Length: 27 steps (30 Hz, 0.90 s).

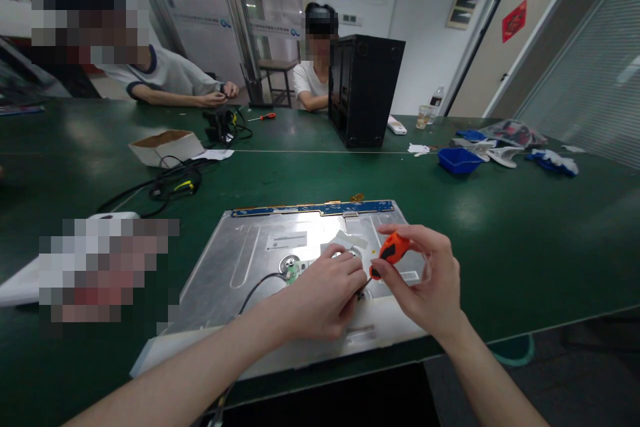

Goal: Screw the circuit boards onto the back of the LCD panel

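An orange-and-black screwdriver (394, 249) is gripped between the thumb and fingers of my right hand (433, 273). Its shaft slants down and left to a silver flat panel (210, 297), which looks like the back of a display. My left hand (327, 290) rests on the panel beside the screwdriver's tip, fingers curled together; what they pinch, if anything, is hidden. A small green circuit board (296, 271) shows partly from under that hand, with a black cable (255, 290) running from it. A blue circuit strip (313, 209) lines the panel's far edge.
Beyond the panel stands a black computer case (373, 90). A white box (167, 149) and coiled black cables (173, 183) lie left; a blue tray (459, 161) and gloves (553, 161) lie right. Another screwdriver (267, 116) is farther back. Two people sit across the table.
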{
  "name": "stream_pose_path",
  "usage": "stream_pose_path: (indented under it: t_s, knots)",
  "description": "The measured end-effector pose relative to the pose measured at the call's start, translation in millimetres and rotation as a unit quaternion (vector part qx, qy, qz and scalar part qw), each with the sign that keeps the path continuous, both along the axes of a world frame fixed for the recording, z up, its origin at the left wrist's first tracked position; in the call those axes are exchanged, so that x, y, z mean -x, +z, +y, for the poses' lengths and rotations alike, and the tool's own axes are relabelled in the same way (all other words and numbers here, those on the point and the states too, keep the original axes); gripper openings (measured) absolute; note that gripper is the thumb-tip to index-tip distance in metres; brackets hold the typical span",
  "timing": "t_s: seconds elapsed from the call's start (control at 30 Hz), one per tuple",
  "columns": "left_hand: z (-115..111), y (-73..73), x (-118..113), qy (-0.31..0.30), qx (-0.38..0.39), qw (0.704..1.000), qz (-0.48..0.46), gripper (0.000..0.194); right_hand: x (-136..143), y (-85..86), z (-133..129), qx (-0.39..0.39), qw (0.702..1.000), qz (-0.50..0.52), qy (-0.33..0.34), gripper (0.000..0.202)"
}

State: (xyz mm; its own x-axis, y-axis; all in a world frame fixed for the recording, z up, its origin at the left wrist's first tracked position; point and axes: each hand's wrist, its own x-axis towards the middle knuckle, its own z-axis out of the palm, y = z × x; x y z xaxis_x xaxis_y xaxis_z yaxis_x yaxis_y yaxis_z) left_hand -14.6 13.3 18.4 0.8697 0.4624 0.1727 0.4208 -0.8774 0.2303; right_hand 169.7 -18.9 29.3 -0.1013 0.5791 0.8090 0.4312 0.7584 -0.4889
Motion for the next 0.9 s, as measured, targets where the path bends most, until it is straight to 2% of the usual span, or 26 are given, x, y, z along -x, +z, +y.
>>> stream_pose_path:
  t_s: [0.17, 0.33, 0.63, 0.9]
  knots:
    - [0.7, -2.2, 0.2, -0.001, -0.011, 1.0, -0.004, 0.01, -1.9, 5.1, 0.4, -0.022, 0.999, -0.035, -0.017, 0.045]
    - [0.9, -2.7, -0.4, -0.002, -0.02, 1.0, -0.011, 0.005, -1.7, 6.6, -0.9, -0.014, 0.997, -0.069, -0.008, 0.049]
    - [0.6, -1.5, 0.1, 0.0, 0.007, 1.0, -0.004, 0.014, 0.3, 1.4, -0.1, 0.004, 1.0, -0.019, -0.008, 0.051]
    - [0.6, -0.9, -0.3, 0.001, -0.011, 1.0, 0.0, 0.011, 0.1, 4.4, 0.4, -0.029, 0.998, -0.046, -0.018, 0.047]
